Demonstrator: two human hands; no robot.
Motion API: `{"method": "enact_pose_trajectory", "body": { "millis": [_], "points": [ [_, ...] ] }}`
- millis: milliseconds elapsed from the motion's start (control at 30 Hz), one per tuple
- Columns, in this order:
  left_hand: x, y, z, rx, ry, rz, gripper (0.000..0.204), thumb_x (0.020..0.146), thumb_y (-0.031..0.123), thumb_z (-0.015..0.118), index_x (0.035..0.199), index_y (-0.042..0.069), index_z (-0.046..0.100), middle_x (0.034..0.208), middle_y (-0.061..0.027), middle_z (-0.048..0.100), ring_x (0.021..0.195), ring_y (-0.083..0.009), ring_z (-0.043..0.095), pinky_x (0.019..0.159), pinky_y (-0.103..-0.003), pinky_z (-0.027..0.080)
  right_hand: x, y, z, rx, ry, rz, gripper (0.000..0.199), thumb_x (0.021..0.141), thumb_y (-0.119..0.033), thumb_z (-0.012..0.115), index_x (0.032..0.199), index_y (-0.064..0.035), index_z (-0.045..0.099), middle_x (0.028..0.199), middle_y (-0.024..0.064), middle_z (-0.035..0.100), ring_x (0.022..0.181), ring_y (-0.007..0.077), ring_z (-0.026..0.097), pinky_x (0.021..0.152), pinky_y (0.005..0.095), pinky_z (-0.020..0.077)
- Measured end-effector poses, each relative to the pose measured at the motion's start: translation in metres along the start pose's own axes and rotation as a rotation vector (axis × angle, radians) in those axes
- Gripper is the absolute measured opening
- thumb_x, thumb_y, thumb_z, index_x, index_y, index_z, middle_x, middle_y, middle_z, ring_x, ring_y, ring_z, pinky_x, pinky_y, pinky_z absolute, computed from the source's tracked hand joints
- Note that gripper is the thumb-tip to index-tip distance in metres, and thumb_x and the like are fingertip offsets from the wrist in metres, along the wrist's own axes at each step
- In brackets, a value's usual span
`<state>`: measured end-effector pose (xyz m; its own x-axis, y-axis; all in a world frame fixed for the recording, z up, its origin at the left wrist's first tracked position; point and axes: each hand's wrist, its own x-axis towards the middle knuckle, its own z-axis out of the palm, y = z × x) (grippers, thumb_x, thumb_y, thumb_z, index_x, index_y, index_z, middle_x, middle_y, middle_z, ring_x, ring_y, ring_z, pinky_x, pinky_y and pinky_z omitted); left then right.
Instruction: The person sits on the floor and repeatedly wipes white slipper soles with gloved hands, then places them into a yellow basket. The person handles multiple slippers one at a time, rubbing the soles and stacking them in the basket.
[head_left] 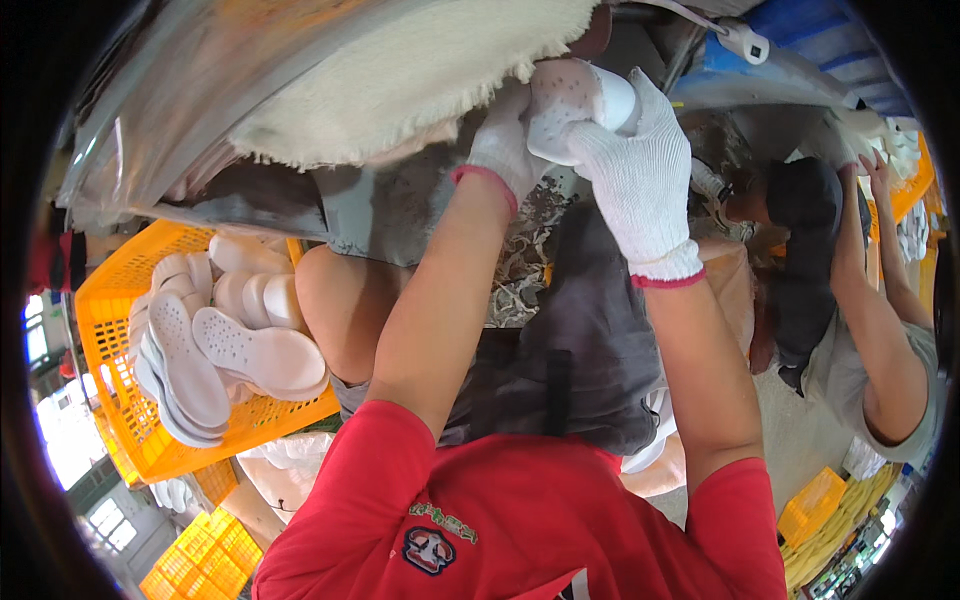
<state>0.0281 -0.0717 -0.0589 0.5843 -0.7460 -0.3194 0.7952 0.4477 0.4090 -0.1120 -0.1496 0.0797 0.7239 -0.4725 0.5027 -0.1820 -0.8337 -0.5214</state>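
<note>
A white shoe insole (562, 98), dotted with small holes, is held between my gloved hands at the top middle. My left hand (508, 140), in a white knit glove, grips its left edge; its fingers are partly hidden. From the right, my right hand (640, 165), gloved the same way, is closed on the insole with the thumb pressed against its near side. Just left of the insole hangs a broad fluffy off-white sheet (400, 80) with a frayed edge. It is part of, or lies over, the machine in front of me.
A yellow plastic crate (105, 360) with several white insoles (262, 350) stands at my left. Clear plastic sheeting (150, 150) drapes the upper left. Scraps (520, 270) lie below my hands. Another person (890, 380) works at the right beside another yellow crate (918, 180).
</note>
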Motion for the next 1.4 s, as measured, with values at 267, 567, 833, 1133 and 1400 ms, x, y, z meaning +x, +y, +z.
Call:
{"method": "enact_pose_trajectory", "body": {
  "millis": [267,567,833,1133,1400],
  "points": [
    [-0.092,0.028,-0.016,1.608,0.65,0.381,0.106,0.092,0.076,0.073,0.154,-0.008,0.056,0.149,-0.0296,0.066,0.136,-0.0371,0.067,0.114,-0.04,0.051,0.022,0.031,0.019,-0.345,-0.092,-0.419,0.015,0.086,-0.016,0.078,0.1,-0.0141,0.083,0.113,0.0278,0.078,0.097,0.0418,0.079,0.077,0.0471,0.066],
    [-0.121,0.036,-0.001,1.253,0.343,0.112,0.065,0.1,0.055,0.078,0.123,-0.005,0.073,0.115,-0.0128,0.078,0.102,-0.0169,0.069,0.093,-0.033,0.056,0.031,0.033,0.032,-0.462,0.025,-0.569,0.018,0.084,-0.009,0.07,0.098,-0.0125,0.082,0.088,0.012,0.081,0.089,0.0327,0.08,0.079,0.0412,0.0648],
    [-0.124,-0.013,0.021,0.602,0.111,0.092,0.054,0.107,0.04,0.08,0.134,-0.006,0.072,0.122,-0.0057,0.077,0.104,-0.0117,0.07,0.095,-0.029,0.057,0.034,0.0,0.022,0.078,-0.188,-0.025,0.027,0.088,-0.017,0.078,0.111,-0.0041,0.078,0.095,0.0161,0.079,0.091,0.025,0.078,0.083,0.0376,0.0613],
    [-0.07,0.017,0.039,0.312,0.066,0.059,0.045,0.111,0.038,0.072,0.131,-0.002,0.077,0.123,-0.0055,0.077,0.104,-0.0136,0.069,0.094,-0.029,0.056,-0.037,-0.047,-0.084,-0.46,-0.549,-0.517,0.057,0.076,-0.013,0.085,0.132,-0.0139,0.074,0.137,0.0143,0.066,0.136,0.0416,0.058,0.116,0.066,0.0415],
    [-0.148,0.025,0.013,-0.332,-0.107,0.073,0.065,0.11,0.071,0.049,0.13,0.011,0.066,0.114,-0.0131,0.072,0.094,-0.0352,0.071,0.083,-0.05,0.06,-0.084,-0.092,-0.024,-0.11,-0.206,-0.665,0.05,0.083,-0.011,0.079,0.133,-0.0073,0.077,0.132,0.0115,0.078,0.109,0.0233,0.081,0.086,0.034,0.0648]
  ]
}}
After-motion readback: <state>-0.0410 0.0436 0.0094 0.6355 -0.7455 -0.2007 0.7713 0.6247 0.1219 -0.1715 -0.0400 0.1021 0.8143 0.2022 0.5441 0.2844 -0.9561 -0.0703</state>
